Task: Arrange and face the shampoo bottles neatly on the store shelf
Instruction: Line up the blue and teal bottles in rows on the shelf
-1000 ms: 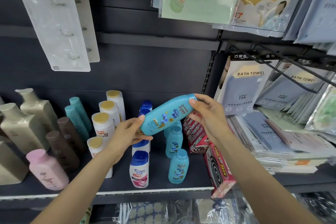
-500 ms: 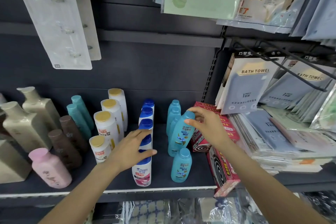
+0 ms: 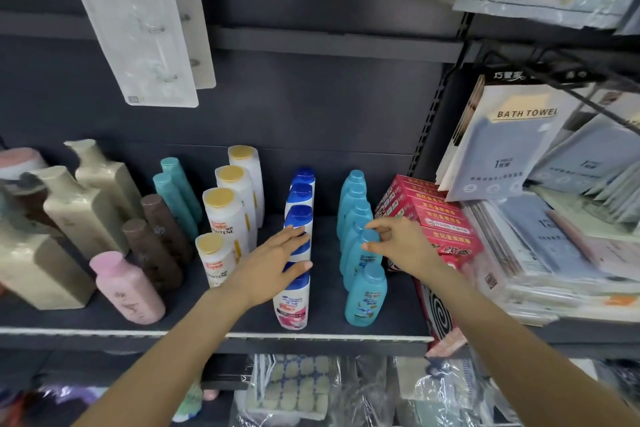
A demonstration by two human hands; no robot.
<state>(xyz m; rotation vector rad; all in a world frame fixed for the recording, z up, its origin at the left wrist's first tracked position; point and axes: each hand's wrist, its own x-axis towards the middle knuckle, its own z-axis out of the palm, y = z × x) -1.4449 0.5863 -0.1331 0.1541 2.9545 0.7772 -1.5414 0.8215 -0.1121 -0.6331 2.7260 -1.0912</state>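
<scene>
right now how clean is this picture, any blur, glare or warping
Head view: the centre is fairly sharp, the Pantene label reads clearly; the right edge smears, the towel packs go soft; wide-angle bending tilts the beige bottles outward at left; light is even and dim, with mild sheen on the plastic bags below; both hands, left and right, look slightly motion-blurred.

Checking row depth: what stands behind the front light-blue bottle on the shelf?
Behind the front light-blue bottle a single file of matching light-blue bottles runs to the back panel. The right hand is at the second one's cap; their lower bodies and labels are mostly covered.
</scene>
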